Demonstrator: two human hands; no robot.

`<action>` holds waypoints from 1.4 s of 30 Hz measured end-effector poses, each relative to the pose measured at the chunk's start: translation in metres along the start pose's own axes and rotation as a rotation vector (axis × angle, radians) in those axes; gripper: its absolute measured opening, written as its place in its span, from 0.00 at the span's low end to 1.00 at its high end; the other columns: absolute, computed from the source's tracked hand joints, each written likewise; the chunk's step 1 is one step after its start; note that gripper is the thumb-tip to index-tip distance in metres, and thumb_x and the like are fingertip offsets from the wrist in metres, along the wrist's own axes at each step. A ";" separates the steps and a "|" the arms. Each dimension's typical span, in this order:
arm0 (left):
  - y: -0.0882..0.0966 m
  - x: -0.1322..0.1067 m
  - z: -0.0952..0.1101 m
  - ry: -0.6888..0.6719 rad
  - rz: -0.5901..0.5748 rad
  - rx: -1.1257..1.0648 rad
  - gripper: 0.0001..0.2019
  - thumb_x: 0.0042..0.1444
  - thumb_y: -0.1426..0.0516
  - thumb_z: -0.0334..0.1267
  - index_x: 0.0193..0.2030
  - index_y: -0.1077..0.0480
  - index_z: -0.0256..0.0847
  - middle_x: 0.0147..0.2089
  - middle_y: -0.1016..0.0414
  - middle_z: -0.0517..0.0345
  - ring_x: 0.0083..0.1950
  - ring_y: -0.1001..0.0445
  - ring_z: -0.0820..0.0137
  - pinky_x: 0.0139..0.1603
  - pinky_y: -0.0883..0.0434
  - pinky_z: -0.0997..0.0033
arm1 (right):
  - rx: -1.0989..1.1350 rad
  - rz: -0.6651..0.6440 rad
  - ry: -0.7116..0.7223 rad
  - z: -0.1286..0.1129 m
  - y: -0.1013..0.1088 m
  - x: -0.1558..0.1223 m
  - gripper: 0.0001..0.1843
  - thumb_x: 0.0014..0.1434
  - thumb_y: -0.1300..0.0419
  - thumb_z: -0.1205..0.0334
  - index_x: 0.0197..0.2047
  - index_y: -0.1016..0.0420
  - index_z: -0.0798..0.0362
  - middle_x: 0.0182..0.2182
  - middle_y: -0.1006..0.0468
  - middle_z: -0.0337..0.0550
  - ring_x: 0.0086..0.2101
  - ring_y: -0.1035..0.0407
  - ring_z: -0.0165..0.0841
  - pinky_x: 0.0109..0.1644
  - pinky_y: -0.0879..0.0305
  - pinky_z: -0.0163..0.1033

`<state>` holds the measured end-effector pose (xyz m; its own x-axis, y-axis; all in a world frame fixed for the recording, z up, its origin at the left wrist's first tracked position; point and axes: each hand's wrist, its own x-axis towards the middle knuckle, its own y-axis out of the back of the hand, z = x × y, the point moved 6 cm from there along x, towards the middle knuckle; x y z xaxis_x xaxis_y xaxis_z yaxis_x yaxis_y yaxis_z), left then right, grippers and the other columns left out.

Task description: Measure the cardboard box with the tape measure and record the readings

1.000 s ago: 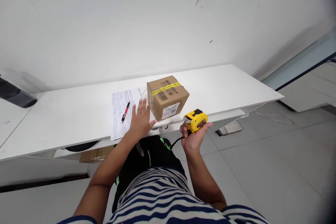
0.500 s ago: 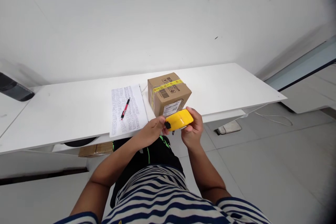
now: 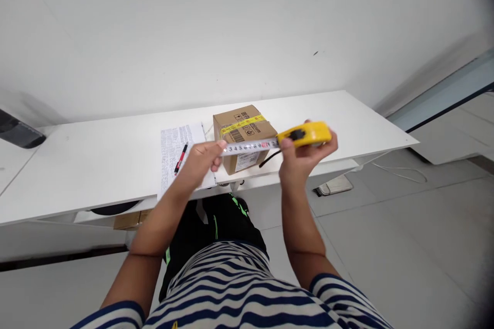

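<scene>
My right hand [image 3: 303, 159] is wrapped round the yellow case of a tape measure [image 3: 312, 134], its black strap hanging below. The white blade [image 3: 249, 147] runs out to the left, and my left hand [image 3: 203, 162] pinches its free end. Stretched roughly level, the blade passes in front of a cardboard box [image 3: 243, 118] and hides part of its near side. The box, with yellow tape across its top and a white label on its front, sits near the table's front edge. Whether the blade touches the box I cannot tell.
Left of the box lies a sheet of written paper [image 3: 168, 149] with a red and black pen [image 3: 180, 158] on it. The white table [image 3: 104, 159] stands against a wall. A dark cylindrical object [image 3: 19, 131] is at the far left, and a cardboard piece [image 3: 126, 221] lies below the table.
The blade has been drawn out of the tape measure. My right hand has moved up and right with the case, while my left has gone left and up with the blade's end.
</scene>
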<state>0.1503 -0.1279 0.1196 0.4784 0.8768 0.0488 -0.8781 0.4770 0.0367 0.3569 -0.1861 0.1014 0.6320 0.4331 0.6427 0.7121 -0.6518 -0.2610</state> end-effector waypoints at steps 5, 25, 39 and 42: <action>0.068 0.031 0.011 0.005 0.181 0.142 0.28 0.60 0.40 0.62 0.21 0.33 0.40 0.17 0.36 0.63 0.22 0.38 0.77 0.30 0.37 0.72 | 0.043 -0.047 -0.090 0.082 0.009 0.095 0.46 0.50 0.31 0.40 0.65 0.50 0.39 0.61 0.37 0.49 0.60 0.32 0.42 0.62 0.27 0.55; 0.030 0.060 -0.016 0.172 0.096 0.299 0.25 0.64 0.43 0.56 0.22 0.36 0.42 0.23 0.35 0.58 0.26 0.41 0.72 0.32 0.44 0.68 | -0.022 -0.370 -0.105 0.108 -0.035 0.090 0.51 0.53 0.33 0.34 0.72 0.51 0.40 0.58 0.33 0.49 0.54 0.29 0.41 0.56 0.25 0.54; 0.048 -0.052 -0.022 0.043 0.064 -0.035 0.22 0.59 0.40 0.59 0.27 0.32 0.41 0.22 0.36 0.64 0.25 0.39 0.74 0.32 0.38 0.70 | -0.032 -0.217 0.217 -0.040 0.007 -0.015 0.55 0.48 0.24 0.40 0.70 0.51 0.27 0.60 0.33 0.46 0.46 0.24 0.42 0.50 0.19 0.62; 0.014 -0.087 -0.060 0.179 0.076 -0.120 0.25 0.61 0.42 0.63 0.29 0.31 0.41 0.23 0.33 0.62 0.27 0.36 0.73 0.34 0.36 0.71 | 0.001 -0.362 0.324 -0.054 -0.017 -0.081 0.56 0.48 0.22 0.45 0.71 0.50 0.24 0.60 0.33 0.47 0.43 0.23 0.41 0.40 0.16 0.53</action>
<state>0.0956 -0.1940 0.0556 0.4106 0.9022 -0.1319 -0.9116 0.4033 -0.0795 0.2775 -0.2433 0.0925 0.2155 0.4157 0.8836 0.8691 -0.4943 0.0205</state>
